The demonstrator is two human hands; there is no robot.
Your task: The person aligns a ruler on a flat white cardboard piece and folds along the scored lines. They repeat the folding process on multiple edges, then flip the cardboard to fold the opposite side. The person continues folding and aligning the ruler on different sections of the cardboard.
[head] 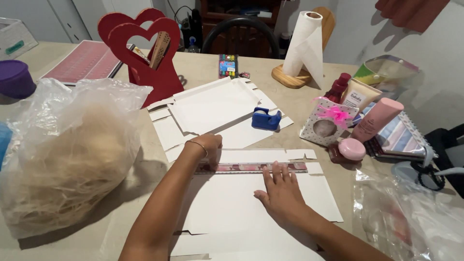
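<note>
— Two hands were down on the work when we looked in. The right hand (282, 192) lay flat, fingers spread and pressed on the white die-cut card sheet (227, 203), fingertips just touching the lower edge of the pink patterned ruler (251, 167).

— And the left hand (209, 144)? We saw it at the ruler's left end, wrist bangled, fingers curled under. We could not tell whether it pinched anything; the fingertips were hidden.

— Where did that ruler sit?

— Across the top of the near sheet, lying level, between the two hands, close to the table's middle. Beyond it we had a second white card blank (212, 108), partly folded up at its edges, with a blue tape dispenser (265, 119) resting on its right side.

— Busy table (299, 99), we said!

— It was. On the left, a clear plastic bag of pale raffia (67, 154) bulked large. Behind the blank stood a red heart-shaped holder (150, 53), and farther back a paper towel roll (304, 46) stood on its wooden stand.

— On the right?

— A polka-dot gift box with a pink bow (328, 123), a pink tube (376, 119) leaning beside it, and a round pink tin (352, 149) just in front, all well apart from the hands.
</note>
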